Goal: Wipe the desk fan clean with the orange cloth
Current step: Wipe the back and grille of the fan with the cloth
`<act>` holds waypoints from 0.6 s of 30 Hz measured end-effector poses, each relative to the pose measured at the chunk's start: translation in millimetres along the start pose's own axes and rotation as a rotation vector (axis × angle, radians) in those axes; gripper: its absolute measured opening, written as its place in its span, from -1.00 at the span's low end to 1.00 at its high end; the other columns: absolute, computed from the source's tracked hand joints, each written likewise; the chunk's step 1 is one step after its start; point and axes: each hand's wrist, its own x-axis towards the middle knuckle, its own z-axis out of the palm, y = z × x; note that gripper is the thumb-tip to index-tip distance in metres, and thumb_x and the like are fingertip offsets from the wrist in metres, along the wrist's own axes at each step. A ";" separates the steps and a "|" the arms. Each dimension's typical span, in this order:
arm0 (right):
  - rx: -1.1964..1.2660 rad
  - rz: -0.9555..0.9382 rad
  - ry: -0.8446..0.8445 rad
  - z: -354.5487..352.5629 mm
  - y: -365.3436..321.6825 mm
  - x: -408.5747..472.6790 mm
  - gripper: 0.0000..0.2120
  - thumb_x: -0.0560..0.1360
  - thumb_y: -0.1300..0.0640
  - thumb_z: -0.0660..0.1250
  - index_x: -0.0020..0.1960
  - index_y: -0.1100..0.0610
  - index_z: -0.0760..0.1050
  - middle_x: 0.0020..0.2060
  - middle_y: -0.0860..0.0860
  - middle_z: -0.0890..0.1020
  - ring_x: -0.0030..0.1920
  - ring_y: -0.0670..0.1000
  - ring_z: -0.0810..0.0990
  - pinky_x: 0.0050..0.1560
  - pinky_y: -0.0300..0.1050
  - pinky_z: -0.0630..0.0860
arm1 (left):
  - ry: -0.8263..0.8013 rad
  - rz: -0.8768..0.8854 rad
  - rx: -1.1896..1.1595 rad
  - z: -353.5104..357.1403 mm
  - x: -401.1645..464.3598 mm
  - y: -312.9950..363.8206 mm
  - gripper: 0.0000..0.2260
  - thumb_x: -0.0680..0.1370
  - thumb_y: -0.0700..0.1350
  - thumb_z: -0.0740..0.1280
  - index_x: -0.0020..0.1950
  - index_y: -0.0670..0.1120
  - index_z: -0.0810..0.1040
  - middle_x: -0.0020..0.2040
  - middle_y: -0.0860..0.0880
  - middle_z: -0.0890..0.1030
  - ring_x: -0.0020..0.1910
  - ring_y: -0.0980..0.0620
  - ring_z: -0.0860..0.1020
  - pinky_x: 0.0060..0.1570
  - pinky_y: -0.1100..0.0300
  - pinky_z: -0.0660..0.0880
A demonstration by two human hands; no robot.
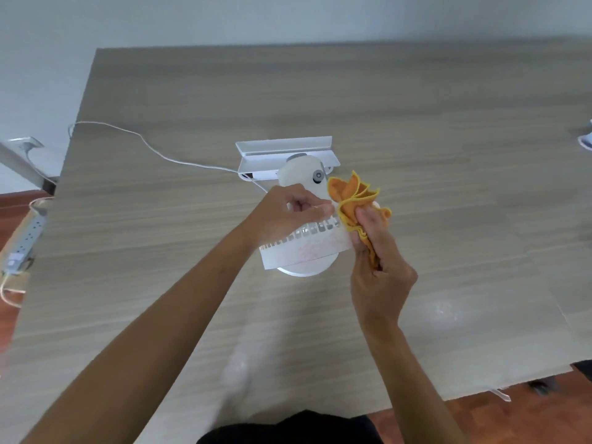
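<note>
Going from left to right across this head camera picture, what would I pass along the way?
Power strip → white cable → left hand steadying the desk fan → orange cloth gripped in the right hand.

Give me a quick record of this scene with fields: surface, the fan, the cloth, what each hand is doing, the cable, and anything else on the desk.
surface: light wood-grain desk
fan: white plastic desk fan on a round base, slotted grille facing up
cloth: bunched orange cloth at the fan's right end
left hand: resting on the fan's top, steadying it
right hand: gripping the cloth
cable: thin white cord running off the desk's left edge
other: white angled metal bracket behind the fan
</note>
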 end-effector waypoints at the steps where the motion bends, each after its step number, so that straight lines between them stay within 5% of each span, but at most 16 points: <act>1: -0.028 -0.057 -0.013 0.4 -1.9 -2.9 -0.69 0.50 0.40 0.38 0.22 0.22 0.59 0.20 0.08 0.64 0.25 0.08 0.61 0.10 -0.11 0.61 | -0.001 0.002 -0.002 0.2 -0.7 1.4 -0.93 0.39 0.10 0.50 -0.25 0.28 0.64 -0.18 -0.03 0.55 -0.29 0.21 0.43 -0.20 0.39 0.39; 5: -0.075 -0.216 -0.079 -2.8 -4.2 -10.3 -0.64 0.46 0.43 0.41 0.21 0.19 0.57 0.19 0.06 0.63 0.22 0.07 0.63 0.00 0.03 0.65 | 0.001 0.035 0.038 0.3 -3.2 3.0 -0.96 0.34 0.17 0.41 -0.31 0.30 0.59 -0.23 0.06 0.51 -0.35 0.24 0.41 -0.20 0.29 0.40; 9: -0.076 -0.155 -0.157 -9.4 -6.7 0.0 -0.66 0.48 0.29 0.44 0.23 0.10 0.55 0.19 0.02 0.63 0.14 0.05 0.67 0.02 -0.35 0.55 | 0.056 0.012 0.009 -0.6 -7.6 -2.3 -0.93 0.41 0.19 0.39 -0.26 0.26 0.60 -0.19 0.07 0.56 -0.28 0.26 0.47 -0.10 0.24 0.40; 12: -0.060 -0.096 -0.241 -9.1 -13.5 5.2 -0.65 0.48 0.20 0.45 0.25 0.14 0.50 0.24 0.05 0.61 0.20 0.03 0.63 0.05 -0.25 0.58 | 0.126 -0.117 -0.162 -4.9 -13.3 5.9 -0.54 0.44 0.34 0.21 -0.05 0.01 0.66 -0.08 0.08 0.64 -0.11 0.15 0.54 -0.01 0.18 0.37; 14: -0.043 -0.105 -0.336 -14.5 -18.5 8.1 -0.66 0.52 0.12 0.36 0.27 0.19 0.51 0.33 0.04 0.54 0.37 -0.01 0.48 0.18 -0.13 0.55 | 0.202 -0.057 -0.150 -7.8 -18.8 13.9 -0.40 0.40 0.38 0.13 0.24 0.06 0.59 0.09 -0.02 0.61 0.01 0.10 0.54 -0.01 0.20 0.42; 18: 0.124 -0.014 -0.515 -33.6 -14.6 22.6 -0.57 0.47 0.30 0.15 0.28 0.11 0.54 0.42 0.02 0.45 0.47 0.02 0.34 0.37 -0.02 0.39 | 0.130 0.195 0.133 -5.9 -38.4 29.7 -0.32 0.33 0.32 0.41 0.42 0.18 0.40 0.17 0.10 0.53 0.15 0.13 0.50 0.07 0.28 0.44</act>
